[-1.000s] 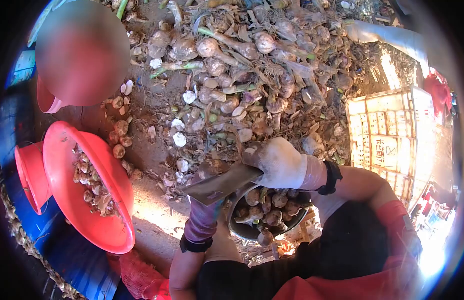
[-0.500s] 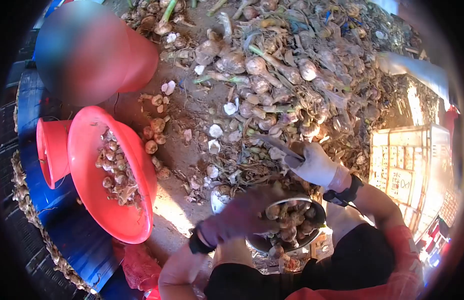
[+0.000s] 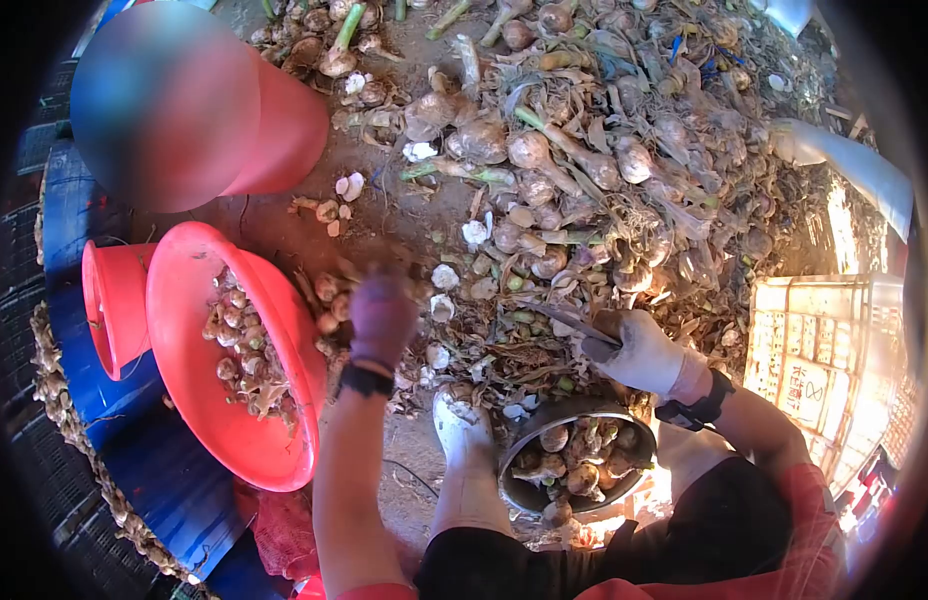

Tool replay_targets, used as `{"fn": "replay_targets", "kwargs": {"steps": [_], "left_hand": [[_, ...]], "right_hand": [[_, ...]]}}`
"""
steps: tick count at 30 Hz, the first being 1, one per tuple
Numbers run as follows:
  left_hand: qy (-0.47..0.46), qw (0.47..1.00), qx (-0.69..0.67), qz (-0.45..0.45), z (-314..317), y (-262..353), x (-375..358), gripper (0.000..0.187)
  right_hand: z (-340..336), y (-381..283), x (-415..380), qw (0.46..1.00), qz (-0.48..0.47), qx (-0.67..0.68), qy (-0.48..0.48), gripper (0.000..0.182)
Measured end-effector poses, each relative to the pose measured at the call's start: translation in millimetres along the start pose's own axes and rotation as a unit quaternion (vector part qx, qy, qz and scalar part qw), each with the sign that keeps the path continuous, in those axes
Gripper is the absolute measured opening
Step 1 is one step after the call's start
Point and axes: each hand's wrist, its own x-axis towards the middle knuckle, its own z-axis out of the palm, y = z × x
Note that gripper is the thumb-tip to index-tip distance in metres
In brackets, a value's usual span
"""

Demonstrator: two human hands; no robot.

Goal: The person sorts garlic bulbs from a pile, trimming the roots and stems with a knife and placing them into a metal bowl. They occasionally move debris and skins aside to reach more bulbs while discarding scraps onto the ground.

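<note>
My right hand [image 3: 639, 352] grasps the knife [image 3: 576, 325], far side of the bucket [image 3: 574, 409] holding bulbs [image 3: 584, 478]. My left hand [image 3: 382, 318], blurred, is right of the basin [image 3: 206, 410], near loose bulbs [image 3: 327, 323]; grip cannot be determined.

Large basin [image 3: 169, 345]: red plastic, smooth, glossy at the rim. Small bucket [image 3: 122, 300]: red plastic, smooth. Round tub [image 3: 519, 492]: dark, smooth, with a soft sheen. Garlic bulbs [image 3: 584, 478]: dry, papery skins, matt, roughened by soil. Blade [image 3: 576, 325]: metal, dull grey. Glove on the right hand [image 3: 634, 352]: pale cloth, matt. Glove on the left hand [image 3: 382, 318]: purple, seemingly cloth, though blurred. Crate [image 3: 819, 345]: pale plastic, openwork, shiny in sunlight. Sheeting [image 3: 159, 500]: blue, apparently plastic, glossy. Sack [image 3: 282, 530]: red mesh. Shorts [image 3: 729, 510]: black cloth, matt. Ground [image 3: 269, 215]: bare earth, rough, matt.
</note>
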Motion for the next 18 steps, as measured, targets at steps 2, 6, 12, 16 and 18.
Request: {"fn": "replay_targets", "kwargs": {"steps": [2,6,12,16,18], "left_hand": [[-0.132,0.941,-0.302,-0.075,-54,47,-12,0.017],[-0.157,0.813,-0.555,-0.076,-71,72,-61,0.031],[-0.119,0.419,-0.887,-0.155,-62,99,-111,0.053],[-0.146,0.748,-0.648,0.011,-77,98,-110,0.063],[-0.148,0.685,-0.712,-0.035,-76,105,-114,0.066]], "right_hand": [[-2,-4,-3,1.000,0.022,-0.013,-0.016,0.031],[7,2,-5,0.998,0.008,-0.049,-0.030,0.016],[19,-11,-14,0.984,-0.060,-0.152,-0.074,0.029],[28,-14,-21,0.956,-0.158,-0.235,-0.077,0.021],[27,-15,-24,0.952,-0.156,-0.251,-0.081,0.021]]}}
